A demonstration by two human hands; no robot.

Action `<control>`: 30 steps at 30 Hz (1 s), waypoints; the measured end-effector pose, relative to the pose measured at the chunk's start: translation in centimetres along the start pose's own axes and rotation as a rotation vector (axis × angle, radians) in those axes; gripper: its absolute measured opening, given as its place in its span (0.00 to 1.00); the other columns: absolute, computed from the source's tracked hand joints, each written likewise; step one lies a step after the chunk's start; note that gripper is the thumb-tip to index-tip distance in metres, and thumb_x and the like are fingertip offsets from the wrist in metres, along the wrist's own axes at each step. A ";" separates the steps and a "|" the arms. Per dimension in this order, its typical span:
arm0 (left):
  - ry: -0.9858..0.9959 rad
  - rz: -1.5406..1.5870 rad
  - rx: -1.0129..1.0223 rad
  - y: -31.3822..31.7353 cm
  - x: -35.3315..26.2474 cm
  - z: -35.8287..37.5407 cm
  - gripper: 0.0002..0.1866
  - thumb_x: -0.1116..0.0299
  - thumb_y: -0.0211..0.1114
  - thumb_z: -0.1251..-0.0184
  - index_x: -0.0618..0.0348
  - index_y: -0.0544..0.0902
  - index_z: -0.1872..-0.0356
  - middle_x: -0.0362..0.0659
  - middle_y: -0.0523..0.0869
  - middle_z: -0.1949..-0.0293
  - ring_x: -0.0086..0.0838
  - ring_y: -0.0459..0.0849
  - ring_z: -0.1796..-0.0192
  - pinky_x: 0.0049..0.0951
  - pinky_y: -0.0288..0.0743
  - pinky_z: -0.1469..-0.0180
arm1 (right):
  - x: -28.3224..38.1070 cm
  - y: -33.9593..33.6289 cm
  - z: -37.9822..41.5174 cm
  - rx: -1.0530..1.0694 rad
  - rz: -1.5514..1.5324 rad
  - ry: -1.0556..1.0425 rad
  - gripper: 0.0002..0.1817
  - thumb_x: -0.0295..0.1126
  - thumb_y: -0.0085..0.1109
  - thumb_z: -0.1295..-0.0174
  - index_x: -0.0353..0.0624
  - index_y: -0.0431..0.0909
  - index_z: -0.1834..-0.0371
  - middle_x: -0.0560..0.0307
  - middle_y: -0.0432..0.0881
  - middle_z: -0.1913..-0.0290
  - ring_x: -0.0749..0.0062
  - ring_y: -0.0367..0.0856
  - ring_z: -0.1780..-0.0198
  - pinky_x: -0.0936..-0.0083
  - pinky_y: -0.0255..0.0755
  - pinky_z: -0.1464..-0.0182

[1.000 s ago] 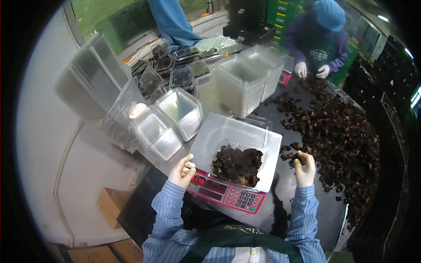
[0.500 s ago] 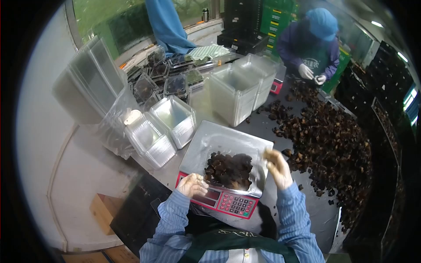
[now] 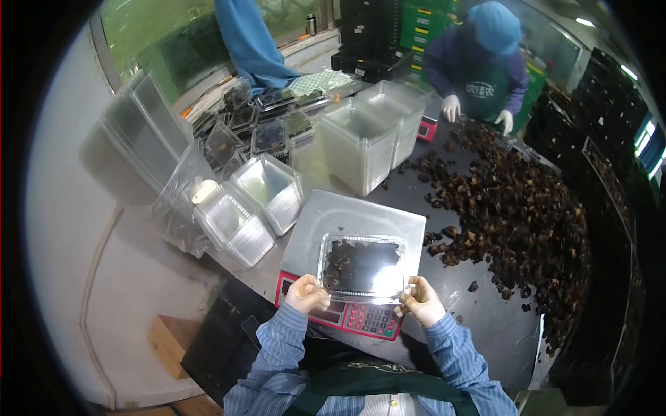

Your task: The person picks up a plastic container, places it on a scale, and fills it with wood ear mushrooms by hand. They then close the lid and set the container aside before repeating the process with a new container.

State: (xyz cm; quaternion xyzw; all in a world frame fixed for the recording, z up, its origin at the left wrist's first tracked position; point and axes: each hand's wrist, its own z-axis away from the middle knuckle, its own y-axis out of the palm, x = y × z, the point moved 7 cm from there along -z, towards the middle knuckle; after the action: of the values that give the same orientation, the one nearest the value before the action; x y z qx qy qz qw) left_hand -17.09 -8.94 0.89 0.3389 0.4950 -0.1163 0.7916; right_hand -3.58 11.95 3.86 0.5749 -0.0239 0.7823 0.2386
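The left hand [image 3: 308, 295] was curled with its fingertips on the near left corner of a clear plastic box [image 3: 364, 267] of dark pieces [image 3: 340, 258], while the right hand [image 3: 420, 301] pinched the near right corner between thumb and fingers. The hands were apart, both closed on the box, which was over the metal plate [image 3: 354, 211] of the scale [image 3: 374, 320]; whether it rested there could not be told.

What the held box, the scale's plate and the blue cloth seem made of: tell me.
Box: likely clear, glossy plastic; dark contents show through and it throws bright glare. Scale's plate: probably metal, smooth and silvery, with a soft sheen. Blue cloth: matt fabric, by its loose folds; fibre unclear.
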 end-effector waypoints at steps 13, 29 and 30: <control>0.453 -0.791 0.066 5.9 -3.7 3.0 0.30 0.81 0.59 0.50 0.58 0.62 0.43 0.46 0.77 0.59 0.33 0.79 0.59 0.26 0.73 0.55 | 5.5 -0.4 3.3 -0.244 0.838 -0.902 0.11 0.14 0.55 0.60 0.40 0.69 0.74 0.55 0.76 0.72 0.60 0.75 0.66 0.72 0.70 0.62; 0.446 -0.298 0.222 9.3 -5.8 4.8 0.55 0.73 0.71 0.56 0.63 0.35 0.34 0.49 0.66 0.42 0.33 0.65 0.39 0.29 0.58 0.38 | 3.5 -0.9 4.4 0.066 0.344 -0.384 0.05 0.20 0.53 0.51 0.37 0.69 0.71 0.62 0.73 0.77 0.84 0.70 0.72 0.85 0.67 0.66; 0.480 -0.422 0.179 8.6 -6.2 4.4 0.51 0.74 0.70 0.54 0.65 0.41 0.34 0.52 0.65 0.41 0.33 0.64 0.38 0.30 0.59 0.38 | 3.5 -0.7 4.6 0.094 0.204 -0.381 0.07 0.20 0.53 0.51 0.36 0.69 0.68 0.62 0.73 0.78 0.84 0.70 0.73 0.84 0.68 0.67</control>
State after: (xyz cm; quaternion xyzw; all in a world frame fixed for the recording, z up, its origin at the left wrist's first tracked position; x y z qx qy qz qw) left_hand -12.47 -6.38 11.10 0.3150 0.7144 -0.2375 0.5780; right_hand 0.01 12.38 8.45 0.7175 -0.0901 0.6799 0.1221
